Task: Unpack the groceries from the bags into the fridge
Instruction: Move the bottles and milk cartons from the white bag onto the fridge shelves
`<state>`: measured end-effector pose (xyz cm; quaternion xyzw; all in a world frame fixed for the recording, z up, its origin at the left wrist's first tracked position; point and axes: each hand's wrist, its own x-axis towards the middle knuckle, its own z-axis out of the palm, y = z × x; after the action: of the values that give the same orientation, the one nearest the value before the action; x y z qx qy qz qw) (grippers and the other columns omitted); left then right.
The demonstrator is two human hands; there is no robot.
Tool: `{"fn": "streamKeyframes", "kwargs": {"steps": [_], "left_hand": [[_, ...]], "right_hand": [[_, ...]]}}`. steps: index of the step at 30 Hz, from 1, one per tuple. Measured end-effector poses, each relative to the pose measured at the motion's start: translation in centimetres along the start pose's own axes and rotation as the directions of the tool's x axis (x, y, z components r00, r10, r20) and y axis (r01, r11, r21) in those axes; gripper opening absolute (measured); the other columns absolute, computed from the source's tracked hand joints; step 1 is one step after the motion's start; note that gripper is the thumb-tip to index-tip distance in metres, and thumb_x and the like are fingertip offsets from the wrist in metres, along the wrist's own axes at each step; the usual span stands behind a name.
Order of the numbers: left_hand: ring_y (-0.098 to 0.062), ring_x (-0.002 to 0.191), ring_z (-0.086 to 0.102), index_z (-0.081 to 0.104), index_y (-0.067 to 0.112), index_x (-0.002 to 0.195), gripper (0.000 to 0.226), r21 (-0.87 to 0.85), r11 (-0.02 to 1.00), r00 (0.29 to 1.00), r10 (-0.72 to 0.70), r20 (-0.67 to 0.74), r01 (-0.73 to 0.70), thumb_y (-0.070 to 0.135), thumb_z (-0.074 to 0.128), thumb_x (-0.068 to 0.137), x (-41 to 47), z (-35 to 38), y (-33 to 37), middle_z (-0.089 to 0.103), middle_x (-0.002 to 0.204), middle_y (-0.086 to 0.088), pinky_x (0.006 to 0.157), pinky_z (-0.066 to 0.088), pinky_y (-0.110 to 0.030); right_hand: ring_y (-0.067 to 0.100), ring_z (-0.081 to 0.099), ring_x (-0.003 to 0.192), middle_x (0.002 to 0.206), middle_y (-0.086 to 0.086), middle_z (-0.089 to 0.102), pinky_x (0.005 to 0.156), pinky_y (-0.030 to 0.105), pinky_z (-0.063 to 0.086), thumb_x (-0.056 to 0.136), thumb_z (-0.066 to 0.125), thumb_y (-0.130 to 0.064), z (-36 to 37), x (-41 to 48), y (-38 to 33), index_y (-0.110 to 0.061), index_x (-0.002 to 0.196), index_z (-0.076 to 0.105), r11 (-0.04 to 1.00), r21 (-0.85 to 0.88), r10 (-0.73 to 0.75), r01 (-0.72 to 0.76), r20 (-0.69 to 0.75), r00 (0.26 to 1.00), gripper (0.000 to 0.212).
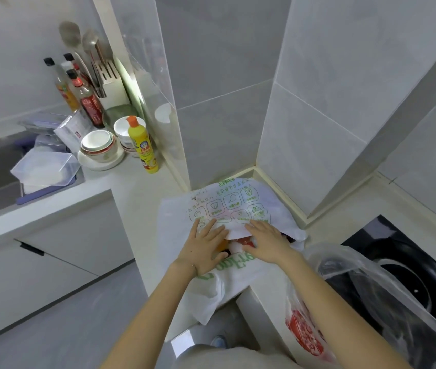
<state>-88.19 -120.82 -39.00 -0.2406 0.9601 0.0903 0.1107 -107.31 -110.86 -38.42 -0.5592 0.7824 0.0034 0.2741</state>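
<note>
A white plastic grocery bag (234, 206) with green print lies on the pale countertop (142, 187) in the corner. Both my hands are at its mouth. My left hand (203, 245) lies flat on the bag's left side with straight fingers. My right hand (267, 242) rests on the bag's upper flap, fingers spread. Between the hands, red, orange and white packaged items (238, 242) show inside the opening. A second, clear bag with red print (304, 331) hangs over the counter edge at the lower right. No fridge is in view.
To the left stand a yellow bottle (145, 146), stacked bowls (99, 147), sauce bottles (89, 99), a knife block (109, 81) and a plastic tub (46, 169) at the sink. A black wok (408, 283) on a hob is at the right. Tiled walls close in behind.
</note>
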Motion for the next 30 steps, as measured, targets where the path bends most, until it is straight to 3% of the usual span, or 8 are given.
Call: {"fn": "streamKeyframes", "kwargs": {"steps": [5,8,12,19,23,26,28,30], "left_hand": [[-0.022,0.147,-0.018,0.005,0.023,0.154,0.100,0.084,0.996,0.992,-0.046,0.114,0.036,0.067,-0.014,0.066,1.1,1.5,-0.7,-0.002,0.162,0.005,0.113,-0.023,-0.051],[-0.023,0.145,-0.023,0.000,0.022,0.154,0.085,0.144,0.989,0.987,-0.058,0.150,0.036,0.070,0.016,0.086,1.7,2.0,-1.0,-0.009,0.162,0.003,0.111,-0.026,-0.052],[-0.024,0.142,-0.028,-0.008,0.021,0.154,0.093,0.153,0.988,0.990,-0.055,0.130,0.035,0.064,0.044,0.090,2.6,2.7,-1.5,-0.017,0.161,0.002,0.107,-0.031,-0.051],[-0.031,0.146,-0.019,-0.007,0.021,0.153,0.081,0.138,0.984,0.989,-0.122,0.079,0.110,0.041,0.046,0.096,4.5,2.9,-1.9,-0.014,0.161,-0.003,0.109,-0.022,-0.051],[-0.039,0.142,-0.021,0.003,0.021,0.148,0.079,0.136,0.990,0.999,-0.040,0.036,0.035,0.021,0.058,0.091,5.2,3.9,-2.7,-0.006,0.161,-0.016,0.107,-0.022,-0.053],[-0.044,0.143,-0.019,0.015,0.024,0.150,0.073,0.153,0.988,0.998,0.014,0.059,-0.023,0.002,0.051,0.090,5.5,3.7,-3.0,-0.012,0.159,-0.020,0.108,-0.021,-0.054],[-0.048,0.144,-0.008,0.028,0.024,0.147,0.078,0.155,0.988,1.000,0.029,0.000,-0.029,-0.003,0.060,0.082,5.6,3.4,-2.9,0.001,0.159,-0.023,0.110,-0.013,-0.058],[-0.050,0.138,0.026,0.043,0.024,0.133,0.090,0.197,0.980,0.999,0.022,-0.025,-0.016,-0.002,0.080,0.055,5.7,3.6,-2.8,0.035,0.149,-0.025,0.107,0.014,-0.065]], "right_hand": [[0.021,0.003,0.149,0.163,-0.001,0.005,0.120,0.042,0.005,0.095,0.048,-0.048,1.0,1.2,1.0,-0.030,0.154,0.014,1.000,0.020,0.012,-0.013,0.065,0.998,0.071],[0.025,-0.005,0.149,0.163,-0.001,-0.004,0.120,0.047,0.000,0.093,0.048,-0.053,1.5,1.7,1.2,-0.036,0.154,0.006,0.999,0.017,0.031,-0.033,0.107,0.994,0.076],[0.029,-0.006,0.149,0.163,0.000,-0.006,0.120,0.045,0.003,0.090,0.053,-0.054,1.3,2.4,1.2,-0.034,0.154,0.005,0.998,0.015,0.058,-0.059,0.062,0.996,0.082],[0.029,-0.012,0.148,0.162,0.001,-0.015,0.120,0.047,0.001,0.088,0.059,-0.052,0.7,3.8,1.9,-0.032,0.154,0.001,0.998,0.010,0.059,-0.060,0.048,0.997,0.091],[0.029,-0.015,0.148,0.160,0.002,-0.020,0.120,0.046,0.000,0.083,0.066,-0.048,1.2,4.4,2.4,-0.033,0.154,-0.002,0.999,-0.026,0.045,-0.044,0.041,0.998,0.099],[0.029,-0.014,0.148,0.161,0.004,-0.018,0.121,0.045,0.000,0.081,0.069,-0.046,1.4,4.3,2.4,-0.033,0.154,-0.001,0.999,-0.002,0.033,-0.033,-0.001,0.999,0.102],[0.027,-0.008,0.149,0.162,0.004,-0.007,0.121,0.043,0.002,0.080,0.071,-0.042,1.7,4.1,2.2,-0.030,0.154,0.009,0.998,0.065,0.023,-0.016,-0.113,0.993,0.097],[0.026,0.006,0.148,0.159,0.005,0.012,0.120,0.041,0.011,0.080,0.072,-0.039,2.2,3.7,1.9,-0.025,0.149,0.028,0.993,0.115,0.008,0.021,-0.247,0.969,0.083]]}}
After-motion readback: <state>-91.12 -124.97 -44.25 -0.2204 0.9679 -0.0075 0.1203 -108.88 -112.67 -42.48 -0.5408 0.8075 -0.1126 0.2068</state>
